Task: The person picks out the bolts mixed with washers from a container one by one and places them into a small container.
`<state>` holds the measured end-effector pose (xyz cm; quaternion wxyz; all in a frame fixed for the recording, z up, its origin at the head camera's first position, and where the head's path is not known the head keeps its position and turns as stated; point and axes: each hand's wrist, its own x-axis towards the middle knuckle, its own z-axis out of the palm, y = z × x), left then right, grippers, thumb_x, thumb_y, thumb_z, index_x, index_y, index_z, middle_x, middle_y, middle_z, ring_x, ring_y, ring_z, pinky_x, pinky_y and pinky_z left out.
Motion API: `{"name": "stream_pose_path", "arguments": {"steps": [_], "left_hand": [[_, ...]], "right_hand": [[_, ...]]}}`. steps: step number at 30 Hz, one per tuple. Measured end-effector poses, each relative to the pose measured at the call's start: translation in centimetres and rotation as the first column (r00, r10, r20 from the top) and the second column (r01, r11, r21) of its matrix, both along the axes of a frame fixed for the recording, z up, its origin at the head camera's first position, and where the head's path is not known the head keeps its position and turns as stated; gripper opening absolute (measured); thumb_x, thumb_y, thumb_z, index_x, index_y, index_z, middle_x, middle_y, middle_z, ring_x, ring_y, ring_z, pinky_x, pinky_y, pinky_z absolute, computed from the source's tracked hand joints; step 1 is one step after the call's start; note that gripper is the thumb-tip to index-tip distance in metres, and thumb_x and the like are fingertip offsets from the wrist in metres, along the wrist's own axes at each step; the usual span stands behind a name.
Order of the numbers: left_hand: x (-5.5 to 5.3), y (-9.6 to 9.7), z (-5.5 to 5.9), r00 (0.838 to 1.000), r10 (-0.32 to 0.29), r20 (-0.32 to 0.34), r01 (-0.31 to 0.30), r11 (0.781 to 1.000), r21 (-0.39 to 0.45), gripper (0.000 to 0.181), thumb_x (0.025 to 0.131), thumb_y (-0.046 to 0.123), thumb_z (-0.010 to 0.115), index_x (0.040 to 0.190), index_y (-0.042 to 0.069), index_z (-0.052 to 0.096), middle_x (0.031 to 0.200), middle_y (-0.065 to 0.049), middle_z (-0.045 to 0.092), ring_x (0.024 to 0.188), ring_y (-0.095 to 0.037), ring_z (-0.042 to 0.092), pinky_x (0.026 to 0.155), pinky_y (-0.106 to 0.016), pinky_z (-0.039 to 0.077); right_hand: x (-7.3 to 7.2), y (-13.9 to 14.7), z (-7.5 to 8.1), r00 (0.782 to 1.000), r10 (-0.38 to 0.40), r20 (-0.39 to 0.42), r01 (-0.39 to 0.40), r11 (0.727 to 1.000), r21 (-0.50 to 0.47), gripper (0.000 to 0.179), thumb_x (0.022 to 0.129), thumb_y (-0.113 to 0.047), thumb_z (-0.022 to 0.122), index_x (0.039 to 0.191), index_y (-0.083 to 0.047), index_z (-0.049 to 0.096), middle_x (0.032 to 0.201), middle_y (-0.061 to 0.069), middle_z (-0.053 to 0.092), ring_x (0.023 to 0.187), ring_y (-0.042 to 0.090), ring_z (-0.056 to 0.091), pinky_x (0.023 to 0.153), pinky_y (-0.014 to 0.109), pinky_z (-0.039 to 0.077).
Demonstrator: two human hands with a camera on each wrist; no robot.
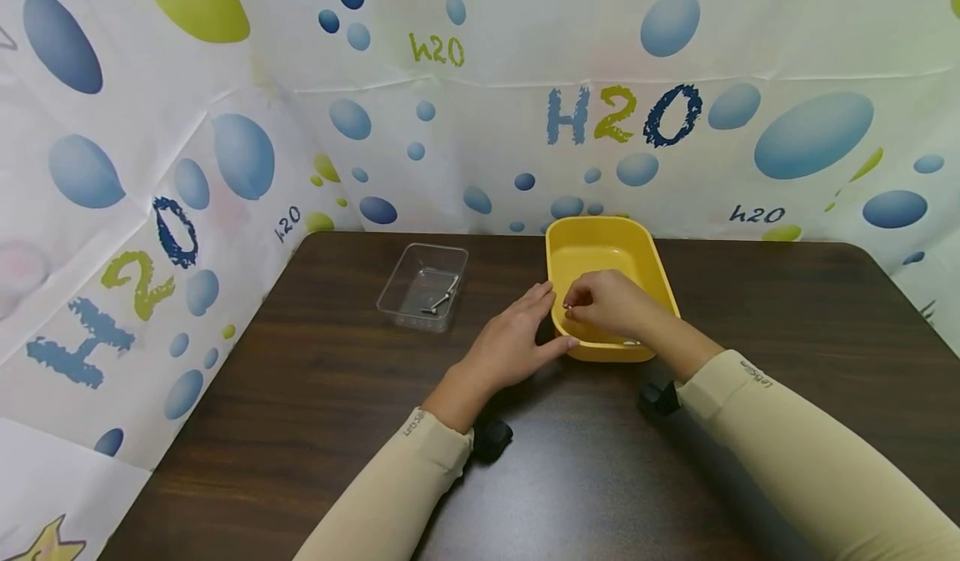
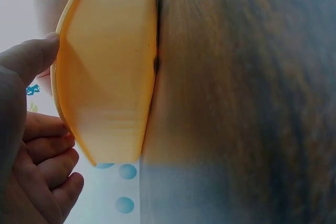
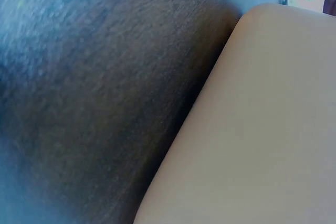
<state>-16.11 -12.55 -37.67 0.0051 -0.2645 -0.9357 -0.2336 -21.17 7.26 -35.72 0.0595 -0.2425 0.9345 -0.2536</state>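
A yellow plastic tub (image 1: 611,351) stands near the far edge of the table. At its near left corner, my left hand (image 1: 510,340) touches the rim, fingers along the left side and thumb over the front edge. In the left wrist view, the thumb and fingertips of that hand (image 2: 44,166) meet the rim of the tub (image 2: 107,72). Inside the tub reaches my right hand (image 1: 611,303), thumb and index finger pinched together on a tiny shiny piece (image 1: 567,308), too small to identify. A small white thing (image 1: 632,343) shows by the tub's near wall.
To the left stands a clear plastic box (image 1: 401,298) with a few metal screws (image 1: 442,297) in it. The dark wooden table (image 1: 300,428) meets a printed white backdrop (image 1: 487,152) behind. A broad beige surface (image 3: 252,129) covers much of the right wrist view.
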Motion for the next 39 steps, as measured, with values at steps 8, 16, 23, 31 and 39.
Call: {"name": "stream_pose_path", "arguments": {"steps": [8,16,23,31,39], "left_hand": [[0.4,-0.4,0.0,1.0,-0.002,-0.017,0.002,1.0,-0.005,0.081,0.093,0.059,0.056,0.152,0.008,0.037,0.162,-0.002,0.028,0.149,-0.016,0.025,0.116,-0.04,0.034],[0.5,-1.3,-0.2,0.999,0.01,0.037,-0.012,0.999,0.043,0.082,0.094,0.059,0.055,0.154,0.009,0.032,0.163,-0.004,0.026,0.15,-0.019,0.025,0.116,-0.044,0.033],[0.5,-2.7,0.0,0.998,0.053,0.033,-0.055,0.997,0.045,0.083,0.093,0.06,0.056,0.155,0.009,0.031,0.161,-0.005,0.03,0.149,-0.02,0.028,0.117,-0.044,0.032],[0.7,-5.6,0.1,0.995,0.097,0.016,-0.098,0.993,0.073,0.086,0.091,0.06,0.059,0.156,0.013,0.028,0.16,-0.007,0.032,0.148,-0.022,0.03,0.117,-0.047,0.031],[1.2,-9.4,0.3,0.987,0.158,0.024,-0.159,0.983,0.094,0.087,0.09,0.06,0.06,0.156,0.013,0.028,0.161,-0.006,0.03,0.146,-0.027,0.033,0.116,-0.051,0.032]], "right_hand": [[0.5,-0.3,0.0,1.0,0.005,-0.011,-0.005,1.0,-0.003,0.013,0.088,-0.02,0.075,0.095,-0.01,0.078,0.086,-0.003,0.075,0.076,0.012,0.063,0.076,0.033,0.056],[0.7,-0.7,0.1,0.999,-0.045,-0.018,0.044,0.996,-0.071,0.015,0.087,-0.025,0.075,0.093,-0.011,0.077,0.084,-0.002,0.074,0.077,0.015,0.062,0.077,0.034,0.056],[1.2,-1.3,0.9,0.991,-0.102,-0.087,0.09,0.986,-0.139,0.016,0.087,-0.027,0.076,0.092,-0.012,0.076,0.085,-0.001,0.074,0.079,0.017,0.063,0.079,0.037,0.057],[1.9,-3.0,1.8,0.985,-0.112,-0.131,0.086,0.979,-0.187,0.018,0.087,-0.028,0.076,0.095,-0.012,0.076,0.087,0.0,0.074,0.077,0.018,0.062,0.075,0.034,0.056],[2.3,-6.0,2.6,0.982,-0.07,-0.174,0.029,0.973,-0.228,0.017,0.088,-0.026,0.075,0.096,-0.011,0.077,0.087,0.0,0.073,0.075,0.017,0.061,0.072,0.032,0.056]]}}
